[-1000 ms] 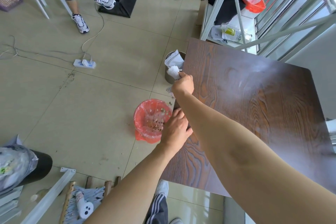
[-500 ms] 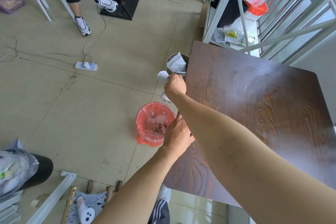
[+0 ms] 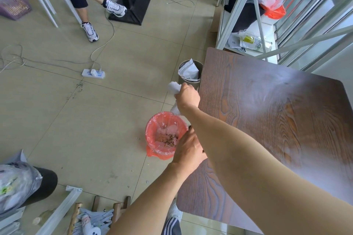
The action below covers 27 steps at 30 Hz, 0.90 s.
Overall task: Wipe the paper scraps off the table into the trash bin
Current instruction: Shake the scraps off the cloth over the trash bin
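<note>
A red-lined trash bin (image 3: 150, 127) stands on the floor against the left edge of the dark wooden table (image 3: 267, 112). Brown and pale scraps (image 3: 170, 138) lie in its bottom. My right hand (image 3: 188, 98) is shut on a crumpled white wipe (image 3: 173, 87) and hangs just past the table's left edge, above and behind the bin. My left hand (image 3: 188, 151) rests at the table edge beside the bin's right rim, back of the hand up, fingers curled down and hidden. No scraps show on the visible tabletop.
A steel bin (image 3: 182, 66) holding a white bag (image 3: 189, 72) stands by the table's far left corner. A power strip (image 3: 93, 73) with cables lies on the tiles. A seated person's foot (image 3: 90, 31), a black stand base (image 3: 133, 8) and a white rack (image 3: 238, 5) are farther back.
My right hand has swept the wipe leftward off the table edge and now hangs over the floor near the bin. My left hand has stayed by the bin rim.
</note>
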### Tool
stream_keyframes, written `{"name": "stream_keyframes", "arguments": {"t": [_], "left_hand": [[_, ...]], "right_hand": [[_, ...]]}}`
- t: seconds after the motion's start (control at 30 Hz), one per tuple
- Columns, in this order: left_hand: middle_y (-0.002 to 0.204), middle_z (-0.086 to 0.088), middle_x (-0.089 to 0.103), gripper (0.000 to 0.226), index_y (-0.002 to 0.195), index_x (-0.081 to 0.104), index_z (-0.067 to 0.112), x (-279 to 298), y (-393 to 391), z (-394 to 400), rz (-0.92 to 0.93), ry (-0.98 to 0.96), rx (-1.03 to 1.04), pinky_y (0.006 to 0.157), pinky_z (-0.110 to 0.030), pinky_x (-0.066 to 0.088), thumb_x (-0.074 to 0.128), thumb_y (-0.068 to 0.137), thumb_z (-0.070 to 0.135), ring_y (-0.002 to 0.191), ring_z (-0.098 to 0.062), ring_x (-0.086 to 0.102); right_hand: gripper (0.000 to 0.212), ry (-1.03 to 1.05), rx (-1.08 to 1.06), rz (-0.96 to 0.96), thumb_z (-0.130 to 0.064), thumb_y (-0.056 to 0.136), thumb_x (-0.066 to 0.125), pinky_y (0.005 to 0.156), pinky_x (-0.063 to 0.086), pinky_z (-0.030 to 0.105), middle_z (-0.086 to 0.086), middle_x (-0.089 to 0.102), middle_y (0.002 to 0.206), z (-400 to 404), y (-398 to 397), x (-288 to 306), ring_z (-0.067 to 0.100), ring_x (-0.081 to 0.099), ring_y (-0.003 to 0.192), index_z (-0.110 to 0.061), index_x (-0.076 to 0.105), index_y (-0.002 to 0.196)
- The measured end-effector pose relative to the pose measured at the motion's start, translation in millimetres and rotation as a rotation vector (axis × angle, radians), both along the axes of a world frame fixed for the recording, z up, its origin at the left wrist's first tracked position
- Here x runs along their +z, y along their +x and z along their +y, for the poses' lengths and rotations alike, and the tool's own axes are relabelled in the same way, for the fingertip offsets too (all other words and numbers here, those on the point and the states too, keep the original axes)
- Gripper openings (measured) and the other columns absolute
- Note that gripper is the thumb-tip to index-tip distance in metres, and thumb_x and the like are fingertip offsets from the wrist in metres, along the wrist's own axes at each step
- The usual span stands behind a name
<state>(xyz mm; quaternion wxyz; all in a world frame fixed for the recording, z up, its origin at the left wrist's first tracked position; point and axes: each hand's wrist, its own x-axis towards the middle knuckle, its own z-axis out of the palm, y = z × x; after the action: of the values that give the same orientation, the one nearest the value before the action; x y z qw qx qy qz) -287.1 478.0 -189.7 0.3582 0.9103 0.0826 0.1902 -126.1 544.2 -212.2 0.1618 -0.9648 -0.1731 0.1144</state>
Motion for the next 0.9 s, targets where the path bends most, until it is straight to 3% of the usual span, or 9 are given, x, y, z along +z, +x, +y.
{"name": "stream_keyframes", "arguments": {"t": [0.07, 0.13, 0.23, 0.33, 0.53, 0.63, 0.73, 0.83, 0.9], "left_hand": [[0.083, -0.009, 0.067, 0.033, 0.091, 0.052, 0.013, -6, 3, 0, -0.018, -0.016, -0.048, 0.068, -0.041, 0.060, 0.068, 0.064, 0.004, 0.083, -0.028, 0.066], [0.088, -0.013, 0.068, 0.022, 0.093, 0.057, 0.010, -5, 5, 3, 0.027, -0.045, -0.087, 0.076, -0.035, 0.058, 0.055, 0.073, 0.016, 0.089, -0.031, 0.067], [0.098, -0.008, 0.066, 0.039, 0.097, 0.062, 0.010, -10, 6, 3, 0.102, 0.056, -0.125, 0.092, -0.033, 0.051, 0.036, 0.078, 0.031, 0.109, -0.028, 0.058], [0.117, 0.000, 0.061, 0.054, 0.114, 0.062, 0.013, -18, 10, 5, 0.214, 0.150, -0.150, 0.104, -0.033, 0.041, 0.035, 0.078, 0.044, 0.120, -0.021, 0.047], [0.120, 0.007, 0.054, 0.044, 0.117, 0.056, 0.018, -22, 12, 5, 0.182, 0.142, -0.138, 0.099, -0.024, 0.041, 0.060, 0.079, 0.040, 0.113, -0.013, 0.045], [0.116, 0.008, 0.055, 0.031, 0.111, 0.058, 0.017, -24, 16, 9, 0.156, 0.092, -0.122, 0.091, -0.023, 0.044, 0.058, 0.084, 0.033, 0.108, -0.011, 0.047], [0.105, 0.006, 0.057, 0.018, 0.101, 0.060, 0.015, -25, 19, 14, 0.112, 0.045, -0.089, 0.082, -0.019, 0.042, 0.053, 0.088, 0.025, 0.099, -0.012, 0.050], [0.104, 0.004, 0.061, 0.015, 0.100, 0.062, 0.013, -26, 23, 18, 0.074, 0.024, -0.041, 0.084, -0.017, 0.041, 0.052, 0.090, 0.021, 0.100, -0.014, 0.053], [0.102, 0.002, 0.063, 0.014, 0.098, 0.063, 0.011, -28, 27, 21, 0.044, -0.012, 0.033, 0.085, -0.021, 0.043, 0.053, 0.090, 0.017, 0.099, -0.015, 0.055]], "right_hand": [[0.027, -0.002, -0.009, 0.023, -0.018, 0.091, 0.061, 0.079, 0.051, 0.037, 0.017, 0.064, 0.113, 0, 3, 0, 0.036, 0.064, 0.103, -0.002, 0.058, 0.112], [0.022, 0.028, -0.050, 0.056, -0.016, 0.091, 0.060, 0.077, 0.051, 0.035, 0.017, 0.067, 0.109, -1, 6, 1, 0.035, 0.065, 0.101, -0.002, 0.061, 0.108], [0.007, 0.104, -0.117, 0.109, -0.010, 0.089, 0.059, 0.072, 0.050, 0.031, 0.017, 0.069, 0.098, -3, 9, 5, 0.033, 0.066, 0.092, -0.004, 0.062, 0.091], [0.008, 0.190, -0.182, 0.185, -0.010, 0.085, 0.060, 0.078, 0.058, 0.032, 0.017, 0.072, 0.087, -5, 17, 1, 0.030, 0.071, 0.082, -0.002, 0.061, 0.081], [0.015, 0.274, -0.203, 0.278, -0.016, 0.085, 0.059, 0.072, 0.060, 0.034, 0.018, 0.076, 0.078, -16, 23, 10, 0.029, 0.072, 0.072, -0.003, 0.064, 0.080], [0.023, 0.269, -0.191, 0.258, -0.025, 0.080, 0.060, 0.076, 0.060, 0.037, 0.018, 0.075, 0.081, -16, 23, 12, 0.030, 0.073, 0.078, -0.003, 0.066, 0.080], [0.029, 0.226, -0.165, 0.244, -0.030, 0.079, 0.059, 0.071, 0.055, 0.029, 0.017, 0.074, 0.087, -18, 23, 19, 0.032, 0.070, 0.085, -0.003, 0.068, 0.084], [0.025, 0.167, -0.114, 0.223, -0.025, 0.082, 0.056, 0.068, 0.043, 0.028, 0.019, 0.071, 0.098, -21, 23, 27, 0.035, 0.067, 0.094, -0.003, 0.065, 0.090], [0.023, 0.135, -0.093, 0.208, -0.019, 0.084, 0.053, 0.072, 0.045, 0.032, 0.021, 0.069, 0.105, -22, 25, 29, 0.037, 0.065, 0.102, -0.002, 0.061, 0.097]]}}
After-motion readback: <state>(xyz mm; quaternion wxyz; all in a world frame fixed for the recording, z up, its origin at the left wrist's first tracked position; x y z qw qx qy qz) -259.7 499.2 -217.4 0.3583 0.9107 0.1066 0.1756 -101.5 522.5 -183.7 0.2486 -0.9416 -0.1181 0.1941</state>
